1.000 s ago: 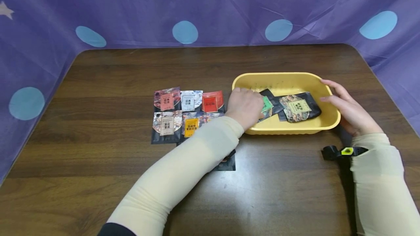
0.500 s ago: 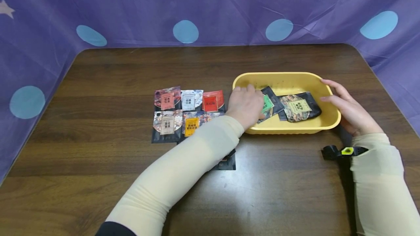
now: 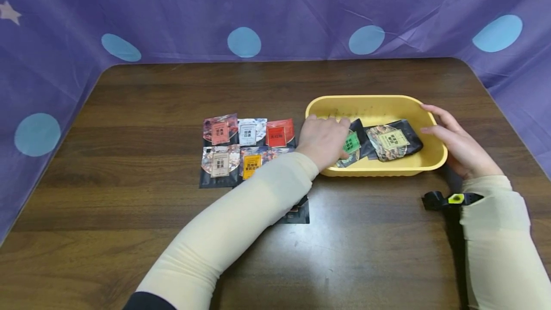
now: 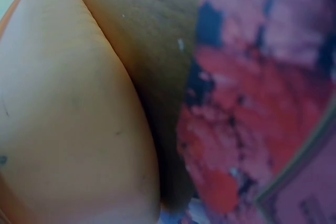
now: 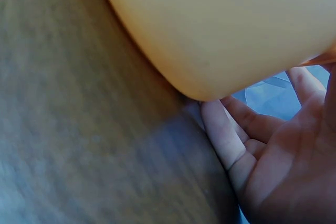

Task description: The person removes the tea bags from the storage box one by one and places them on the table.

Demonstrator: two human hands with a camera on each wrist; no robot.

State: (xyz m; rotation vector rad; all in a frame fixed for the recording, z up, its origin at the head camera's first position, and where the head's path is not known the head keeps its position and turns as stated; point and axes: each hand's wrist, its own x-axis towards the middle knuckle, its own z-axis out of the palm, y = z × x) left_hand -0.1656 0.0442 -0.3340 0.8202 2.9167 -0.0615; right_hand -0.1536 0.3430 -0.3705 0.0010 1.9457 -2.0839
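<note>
My left hand (image 3: 323,138) reaches over the near left side of a yellow plastic bin (image 3: 387,172). Its thumb lies against a black tea packet with a green label (image 3: 352,142); the fingertips are hidden, so I cannot tell if they pinch it. Beside that packet, a tea packet with a pale yellow label (image 3: 393,140) lies in the bin on other dark packaging. At the bin's right end my right hand (image 3: 462,149) grips the rim. The right wrist view shows fingers (image 5: 226,135) of this hand against the bin's outer lower edge.
Left of the bin, tea packets lie in rows: red-brown (image 3: 220,130), white (image 3: 251,132), red (image 3: 279,134), grey-labelled (image 3: 220,165) and orange-labelled (image 3: 251,165). My left sleeve covers part of the lower ones. A purple curtain (image 3: 292,8) stands behind the wooden table (image 3: 129,233).
The green-labelled packet has turned and slid slightly toward the bin's near side. My left hand's fingers have spread a little to the right. The right hand and bin have stayed still.
</note>
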